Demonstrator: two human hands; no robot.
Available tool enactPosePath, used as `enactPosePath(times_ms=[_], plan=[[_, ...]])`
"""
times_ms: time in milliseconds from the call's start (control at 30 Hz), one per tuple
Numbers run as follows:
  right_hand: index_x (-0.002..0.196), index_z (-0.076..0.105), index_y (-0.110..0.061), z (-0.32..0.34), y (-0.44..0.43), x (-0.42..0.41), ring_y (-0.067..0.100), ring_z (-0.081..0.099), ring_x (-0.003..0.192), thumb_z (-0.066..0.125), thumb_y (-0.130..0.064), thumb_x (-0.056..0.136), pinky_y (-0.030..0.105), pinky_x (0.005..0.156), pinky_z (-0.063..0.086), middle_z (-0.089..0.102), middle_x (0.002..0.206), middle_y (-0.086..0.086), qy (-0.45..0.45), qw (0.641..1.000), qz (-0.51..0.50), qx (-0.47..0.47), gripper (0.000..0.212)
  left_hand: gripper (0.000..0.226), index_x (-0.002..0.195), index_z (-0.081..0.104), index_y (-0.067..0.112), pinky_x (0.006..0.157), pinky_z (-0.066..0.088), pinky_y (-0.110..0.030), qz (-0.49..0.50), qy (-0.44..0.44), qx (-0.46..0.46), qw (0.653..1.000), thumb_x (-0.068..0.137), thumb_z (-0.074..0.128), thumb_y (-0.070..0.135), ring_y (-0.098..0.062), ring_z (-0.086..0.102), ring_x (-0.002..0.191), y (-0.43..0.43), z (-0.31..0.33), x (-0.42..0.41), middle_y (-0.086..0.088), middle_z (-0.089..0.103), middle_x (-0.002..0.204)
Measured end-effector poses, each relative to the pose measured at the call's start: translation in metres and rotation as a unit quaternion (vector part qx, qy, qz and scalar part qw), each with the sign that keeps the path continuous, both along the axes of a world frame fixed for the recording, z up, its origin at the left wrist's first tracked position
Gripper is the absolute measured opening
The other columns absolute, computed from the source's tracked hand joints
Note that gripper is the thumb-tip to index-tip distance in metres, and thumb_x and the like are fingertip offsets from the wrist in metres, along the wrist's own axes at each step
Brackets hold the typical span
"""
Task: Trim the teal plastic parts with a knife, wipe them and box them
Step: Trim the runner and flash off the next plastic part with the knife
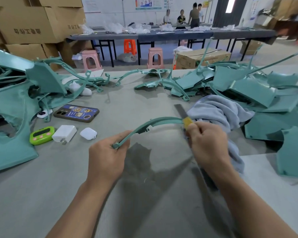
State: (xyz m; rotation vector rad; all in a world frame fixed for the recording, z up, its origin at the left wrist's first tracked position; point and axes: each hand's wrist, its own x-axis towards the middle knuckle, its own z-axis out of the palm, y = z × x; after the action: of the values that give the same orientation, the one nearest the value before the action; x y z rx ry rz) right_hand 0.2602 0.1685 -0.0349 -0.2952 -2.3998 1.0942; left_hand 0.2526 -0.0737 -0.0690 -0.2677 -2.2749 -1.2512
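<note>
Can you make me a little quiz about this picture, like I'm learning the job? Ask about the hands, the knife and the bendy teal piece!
1. True or false: the knife is in the left hand.
2. What is the left hand doing? A: gripping one end of the curved teal strip. B: hanging empty. C: out of view.
3. Fill in the blank: the right hand grips the knife by its ____ handle.

Key: 1 false, the right hand holds it. 2 A. 3 yellow.
</note>
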Motion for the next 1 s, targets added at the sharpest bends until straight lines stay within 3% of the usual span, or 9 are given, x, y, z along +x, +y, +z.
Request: enactPosePath(times_ms=[100,233,333,533,633,733,800,900,1000], plan=[[0.063,0.063,-0.015,-0.003,-0.023,0.005,0.016,0.055,0.050,0.053,-0.027,0.095,0.032,0.054,0.043,0.062,0.053,-0.001,0.019,0.998,0.062,-0.014,0.035,0.050,0.111,0.058,0.061,0.071,0.037,0.005,0.012,0.017,0.003,1.000,0.089,0.071,0.018,0.027,0.057,0.083,-0.001,0.002,-0.001,0.049,0.062,0.091],[0.053,0.052,-0.006,-0.004,0.003,-0.002,0.027,0.047,0.052,0.058,-0.026,0.096,0.042,0.052,0.033,0.049,0.044,0.004,-0.037,0.998,-0.058,-0.012,0.048,0.028,0.106,0.064,0.042,0.056,0.036,-0.005,0.063,0.029,0.041,0.997,0.083,0.066,0.026,0.012,0.060,0.068,-0.011,-0.001,-0.007,0.032,0.060,0.098],[0.055,0.052,-0.001,-0.003,0.024,-0.005,0.027,0.042,0.054,0.056,-0.029,0.100,0.043,0.054,0.029,0.049,0.049,0.006,-0.085,0.989,-0.117,0.000,0.053,0.028,0.099,0.059,0.038,0.050,0.032,-0.002,0.100,0.010,0.072,0.992,0.085,0.073,0.018,0.010,0.048,0.051,-0.014,-0.002,-0.010,0.022,0.062,0.065],[0.056,0.055,-0.008,-0.003,-0.007,-0.004,0.020,0.051,0.052,0.050,-0.026,0.095,0.038,0.057,0.041,0.058,0.051,0.000,0.107,0.989,-0.073,-0.076,0.044,0.020,0.078,0.063,0.041,0.043,0.030,-0.009,0.113,0.004,0.087,0.990,0.084,0.074,0.026,-0.003,0.040,0.045,-0.017,0.001,-0.014,0.014,0.047,0.048],[0.058,0.058,-0.010,0.000,-0.011,-0.005,0.016,0.055,0.052,0.048,-0.025,0.094,0.027,0.053,0.041,0.062,0.054,-0.005,0.143,0.977,-0.075,-0.137,0.040,0.031,0.097,0.052,0.038,0.047,0.032,-0.006,0.118,0.013,0.054,0.992,0.086,0.074,0.020,0.001,0.045,0.048,-0.018,0.002,-0.012,0.018,0.051,0.053],[0.062,0.062,-0.015,-0.002,-0.017,-0.002,0.011,0.054,0.048,0.050,-0.023,0.096,0.028,0.055,0.043,0.063,0.053,-0.004,0.113,0.986,0.005,-0.120,0.036,0.035,0.109,0.056,0.038,0.057,0.034,0.002,0.082,0.016,0.039,0.996,0.086,0.072,0.018,0.001,0.062,0.075,-0.013,0.003,-0.005,0.033,0.062,0.089],[0.065,0.063,-0.017,-0.007,-0.026,0.001,0.007,0.052,0.045,0.052,-0.023,0.098,0.019,0.048,0.039,0.064,0.053,-0.004,0.075,0.990,0.063,-0.097,0.035,0.049,0.112,0.061,0.057,0.068,0.037,0.004,0.045,0.023,0.034,0.998,0.086,0.072,0.017,0.004,0.063,0.089,-0.007,0.004,0.000,0.036,0.063,0.100],[0.063,0.059,-0.013,-0.012,-0.026,-0.005,0.012,0.052,0.046,0.052,-0.023,0.099,0.027,0.048,0.041,0.060,0.050,0.003,0.028,0.996,0.050,-0.070,0.037,0.060,0.103,0.060,0.074,0.068,0.037,0.004,0.044,0.024,0.029,0.998,0.086,0.073,0.018,0.014,0.062,0.074,-0.009,0.008,-0.001,0.039,0.067,0.089],[0.051,0.046,-0.009,-0.010,-0.004,-0.011,0.024,0.044,0.050,0.056,-0.026,0.099,0.039,0.051,0.027,0.046,0.045,0.001,-0.060,0.996,-0.071,-0.007,0.052,0.054,0.096,0.067,0.066,0.062,0.036,0.002,0.069,0.014,0.022,0.997,0.088,0.075,0.013,0.005,0.056,0.063,-0.017,0.006,-0.003,0.028,0.065,0.076]])
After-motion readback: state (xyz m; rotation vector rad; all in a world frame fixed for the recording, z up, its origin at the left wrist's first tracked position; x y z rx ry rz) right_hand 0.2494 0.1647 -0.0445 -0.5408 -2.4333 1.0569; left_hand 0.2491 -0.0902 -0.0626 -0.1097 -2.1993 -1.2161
